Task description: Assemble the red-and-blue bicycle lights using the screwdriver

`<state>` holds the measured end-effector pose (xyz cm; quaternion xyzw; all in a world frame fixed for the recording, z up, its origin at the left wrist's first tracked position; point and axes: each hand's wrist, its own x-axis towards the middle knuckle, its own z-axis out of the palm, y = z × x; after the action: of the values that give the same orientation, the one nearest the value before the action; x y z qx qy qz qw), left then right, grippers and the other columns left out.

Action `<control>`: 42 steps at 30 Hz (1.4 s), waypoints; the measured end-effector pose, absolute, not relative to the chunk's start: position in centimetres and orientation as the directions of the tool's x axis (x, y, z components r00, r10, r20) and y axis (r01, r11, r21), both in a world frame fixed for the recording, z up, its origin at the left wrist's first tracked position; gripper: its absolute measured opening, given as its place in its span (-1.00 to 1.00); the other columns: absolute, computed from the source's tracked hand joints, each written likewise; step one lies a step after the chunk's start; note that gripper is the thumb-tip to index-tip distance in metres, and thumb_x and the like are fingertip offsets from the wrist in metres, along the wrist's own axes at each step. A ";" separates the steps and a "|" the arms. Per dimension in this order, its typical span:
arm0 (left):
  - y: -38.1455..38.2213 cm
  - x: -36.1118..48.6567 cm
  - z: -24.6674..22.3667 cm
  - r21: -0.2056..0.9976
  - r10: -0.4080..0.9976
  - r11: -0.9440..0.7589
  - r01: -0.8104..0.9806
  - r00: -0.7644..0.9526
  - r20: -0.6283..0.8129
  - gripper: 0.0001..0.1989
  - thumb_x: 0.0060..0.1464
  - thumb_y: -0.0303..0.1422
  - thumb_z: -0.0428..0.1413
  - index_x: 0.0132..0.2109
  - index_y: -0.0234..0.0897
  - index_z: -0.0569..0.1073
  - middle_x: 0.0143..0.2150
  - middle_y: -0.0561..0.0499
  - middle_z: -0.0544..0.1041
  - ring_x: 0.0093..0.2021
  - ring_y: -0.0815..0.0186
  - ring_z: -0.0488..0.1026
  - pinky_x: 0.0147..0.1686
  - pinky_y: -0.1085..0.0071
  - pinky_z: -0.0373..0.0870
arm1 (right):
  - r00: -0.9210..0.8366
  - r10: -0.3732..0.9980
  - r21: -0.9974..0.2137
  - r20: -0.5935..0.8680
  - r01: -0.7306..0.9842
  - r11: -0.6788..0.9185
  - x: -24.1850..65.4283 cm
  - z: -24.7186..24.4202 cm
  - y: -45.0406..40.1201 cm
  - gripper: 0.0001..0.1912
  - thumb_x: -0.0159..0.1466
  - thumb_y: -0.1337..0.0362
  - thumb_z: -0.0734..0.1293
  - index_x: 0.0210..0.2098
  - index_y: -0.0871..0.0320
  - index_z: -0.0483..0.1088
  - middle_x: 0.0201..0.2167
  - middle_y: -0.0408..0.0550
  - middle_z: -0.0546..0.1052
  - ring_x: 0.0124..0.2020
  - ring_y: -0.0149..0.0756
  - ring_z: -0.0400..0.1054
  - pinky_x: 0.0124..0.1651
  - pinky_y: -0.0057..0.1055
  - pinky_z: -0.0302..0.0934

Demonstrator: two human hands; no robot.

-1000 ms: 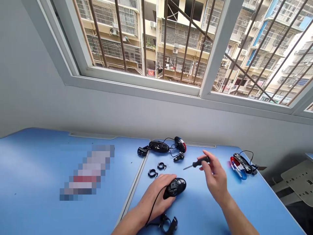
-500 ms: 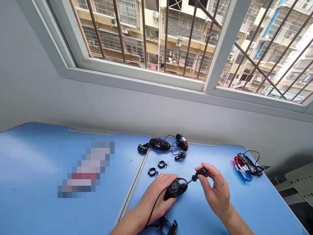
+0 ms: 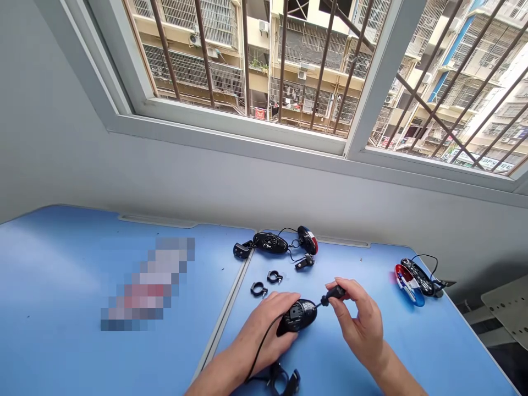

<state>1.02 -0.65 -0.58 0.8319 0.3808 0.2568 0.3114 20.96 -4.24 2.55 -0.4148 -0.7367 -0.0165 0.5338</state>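
My left hand (image 3: 270,324) is closed around a glossy black oval housing (image 3: 302,314) with a ribbed face, holding it on the blue table. A black cable runs from the housing over my wrist to a black clamp piece (image 3: 284,380) at the bottom edge. Between the thumb and fingers of my right hand (image 3: 358,313) is a black-handled screwdriver (image 3: 333,295). Its thin shaft points left and meets the right end of the housing. The exact contact at the tip is too small to make out.
Two black ring clamps (image 3: 259,289) lie beyond my left hand. Farther back sits a wired black unit (image 3: 270,242) with a red, white and blue lamp (image 3: 307,240). An opened red-and-blue case (image 3: 409,285) rests at the right. A seam (image 3: 225,308) divides the tabletops.
My right hand and the screwdriver have shifted slightly left, toward the housing. My left hand keeps its hold, and the view has moved a little.
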 end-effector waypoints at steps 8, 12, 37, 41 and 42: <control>-0.4 1.0 -1.1 0.712 0.787 -0.520 0.472 0.589 0.184 -0.46 -0.21 -0.59 0.08 0.01 -0.22 0.37 -0.06 -0.03 0.51 -0.06 0.14 0.39 -0.02 0.26 0.36 | -0.163 0.567 -0.380 0.807 0.591 0.711 21.0 2.5 -3.9 -0.50 0.32 0.46 0.21 0.21 -0.01 0.14 -0.23 0.00 0.55 -0.35 -0.29 0.44 -0.39 -0.33 0.40; -0.4 1.0 -1.0 0.711 0.790 -0.519 0.474 0.584 0.187 -0.45 -0.21 -0.59 0.09 0.02 -0.21 0.37 -0.06 -0.02 0.51 -0.06 0.14 0.40 0.00 0.25 0.36 | -0.221 0.581 -0.382 0.784 0.566 0.731 21.4 3.2 -3.9 -0.47 0.30 0.50 0.19 0.20 -0.03 0.17 -0.12 0.03 0.54 -0.18 -0.22 0.46 -0.22 -0.22 0.43; -0.5 1.0 -0.5 0.722 0.790 -0.513 0.465 0.584 0.185 -0.47 -0.19 -0.58 0.10 0.02 -0.22 0.40 -0.04 -0.02 0.53 -0.06 0.16 0.41 -0.01 0.27 0.35 | -0.197 0.673 -0.531 0.713 0.476 0.701 22.2 3.6 -4.1 -0.53 0.28 0.54 0.22 0.12 0.04 0.29 -0.11 0.02 0.54 -0.15 -0.27 0.45 -0.23 -0.36 0.44; -0.4 1.1 -0.3 0.705 0.786 -0.522 0.481 0.591 0.179 -0.50 -0.18 -0.58 0.09 -0.01 -0.25 0.41 -0.07 -0.03 0.54 -0.09 0.16 0.41 -0.05 0.27 0.37 | -0.098 0.623 -0.506 0.776 0.492 0.708 21.7 3.1 -3.9 -0.55 0.23 0.51 0.31 0.06 0.01 0.31 -0.27 -0.07 0.52 -0.35 -0.35 0.41 -0.35 -0.41 0.42; -0.4 1.2 -0.3 0.703 0.788 -0.521 0.484 0.590 0.178 -0.50 -0.18 -0.58 0.09 -0.01 -0.24 0.41 -0.08 -0.02 0.54 -0.10 0.16 0.41 -0.05 0.28 0.37 | -0.104 0.596 -0.475 0.796 0.503 0.722 21.6 3.1 -3.8 -0.53 0.22 0.51 0.32 0.07 0.00 0.31 -0.30 -0.08 0.50 -0.37 -0.35 0.39 -0.38 -0.41 0.40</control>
<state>1.16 -0.44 -0.28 0.8366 0.3799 0.2462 0.3083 21.65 -3.84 3.08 -0.3704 -0.7418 0.0417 0.5575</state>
